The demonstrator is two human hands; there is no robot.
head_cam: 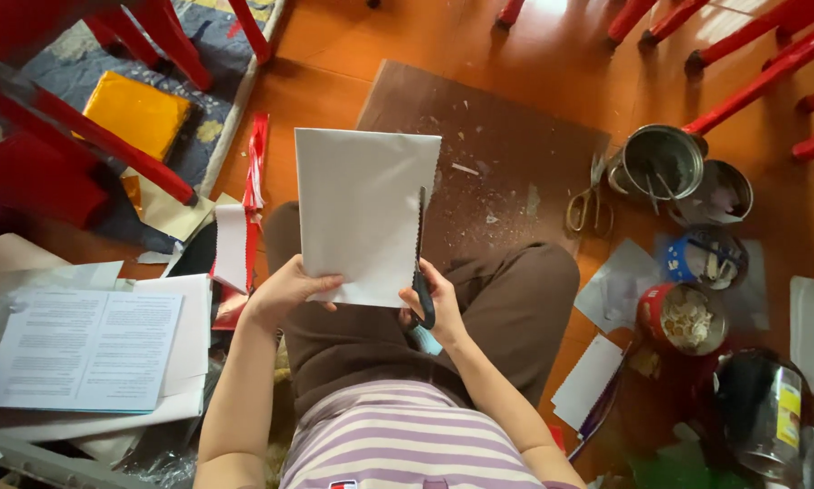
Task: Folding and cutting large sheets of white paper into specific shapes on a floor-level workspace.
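head view, looking straight down onto a lap. white sheet of paper point(363, 213) held up over the knees, so that both faces stay free for the blades. left hand point(285, 292) clamped on the sheet's lower left corner, thumb on top and fingers beneath, keeping the paper taut and level. right hand point(436, 303) closed through the dark handles of the zigzag-edged scissors point(420, 258), at the sheet's lower right corner, blades running up along the right edge of the sheet; cannot tell whether the blades have bitten into the paper or merely lie against it. brown board point(507, 154) beyond the sheet, flat on the wooden floor point(335, 54), speckled with small paper scraps, likely placed there to catch cuttings. gold-handled scissors point(590, 210) right of the sheet, at the board's edge, within easy reach. open metal tins point(665, 163) and round containers point(688, 317) further right of the sheet, mouths up so that their contents can be picked out. printed pages point(86, 349) stacked left of the sheet, beside the left elbow. yellow sheet point(137, 113) up and left of the white sheet, under red chair legs point(108, 136). red and white paper strip point(239, 240) just left of the sheet, by the knee.
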